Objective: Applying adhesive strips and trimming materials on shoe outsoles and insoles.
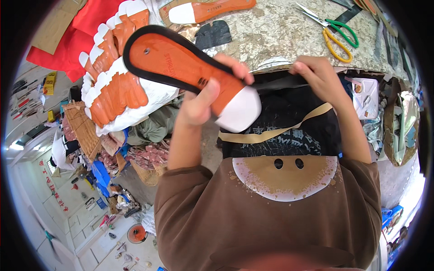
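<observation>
My left hand grips a shoe insole in front of my chest, thumb on its face and fingers round the far edge. The insole is orange-brown with a white toe end, tilted with its heel toward the upper left. A black strip runs along its rim, round the heel, and stretches off to the right. The strip's free end is pinched between the thumb and fingers of my right hand. The strip is slightly blurred where it leaves the insole.
Several similar insoles lie piled on white cloth at the left. Another insole and a black patch rest on the worn table. Scissors with green and yellow handles lie at the far right. A tan strap crosses my dark apron.
</observation>
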### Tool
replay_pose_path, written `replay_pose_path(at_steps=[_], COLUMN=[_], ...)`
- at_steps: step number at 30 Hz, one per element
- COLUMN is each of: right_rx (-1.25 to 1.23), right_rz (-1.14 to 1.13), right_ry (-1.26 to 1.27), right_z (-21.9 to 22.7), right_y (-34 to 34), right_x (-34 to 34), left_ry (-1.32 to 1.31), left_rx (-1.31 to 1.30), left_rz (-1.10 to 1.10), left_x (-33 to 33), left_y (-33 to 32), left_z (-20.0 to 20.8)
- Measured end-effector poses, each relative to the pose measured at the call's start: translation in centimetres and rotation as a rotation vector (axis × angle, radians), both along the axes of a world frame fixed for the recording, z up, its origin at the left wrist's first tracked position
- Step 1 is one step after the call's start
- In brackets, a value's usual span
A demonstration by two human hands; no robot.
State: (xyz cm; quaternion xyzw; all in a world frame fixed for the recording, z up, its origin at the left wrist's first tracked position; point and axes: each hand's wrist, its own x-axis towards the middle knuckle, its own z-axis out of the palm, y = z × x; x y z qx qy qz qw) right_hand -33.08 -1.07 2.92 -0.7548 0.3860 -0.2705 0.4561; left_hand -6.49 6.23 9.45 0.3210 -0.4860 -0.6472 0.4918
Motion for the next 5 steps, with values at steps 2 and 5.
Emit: replay_pose_path(at_steps=[2, 5], right_rx=[-0.019, 0.102], right_rz=[-0.07, -0.057], right_ry=[0.132, 0.123], right_z=[-0.5, 0.5], right_y=[-0.4, -0.2], right_x=[-3.9, -8.1], left_ry=[-0.18, -0.194], left_rx=[0.201, 0.328], left_rz=[-0.232, -0.535], left_x=[2.4, 6.0], left_y=[0.3, 1.2], left_z=[0.7, 1.2])
